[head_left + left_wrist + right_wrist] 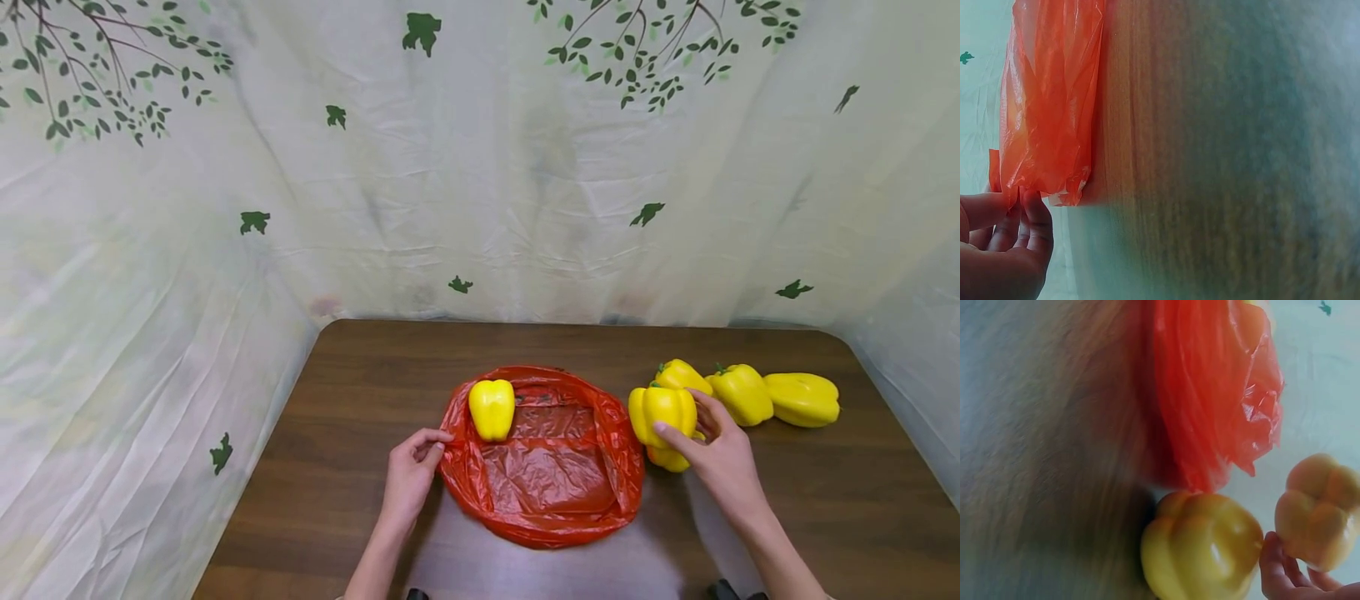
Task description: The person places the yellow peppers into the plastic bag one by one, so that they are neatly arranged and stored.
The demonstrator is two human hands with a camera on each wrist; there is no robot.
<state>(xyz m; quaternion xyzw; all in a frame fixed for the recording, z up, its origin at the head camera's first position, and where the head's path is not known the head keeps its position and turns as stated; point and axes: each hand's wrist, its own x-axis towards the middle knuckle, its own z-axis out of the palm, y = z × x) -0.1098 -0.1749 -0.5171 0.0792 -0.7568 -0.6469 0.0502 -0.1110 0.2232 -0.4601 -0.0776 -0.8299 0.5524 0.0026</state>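
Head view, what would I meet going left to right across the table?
Left hand, red bag, held pepper, right hand, rightmost pepper.

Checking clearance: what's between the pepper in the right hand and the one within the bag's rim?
The red bag: its open mouth and crumpled right rim. The head view shows this, with nothing else in that stretch.

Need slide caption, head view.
Left hand pinches the rim of a red plastic bag; right hand holds a yellow bell pepper.
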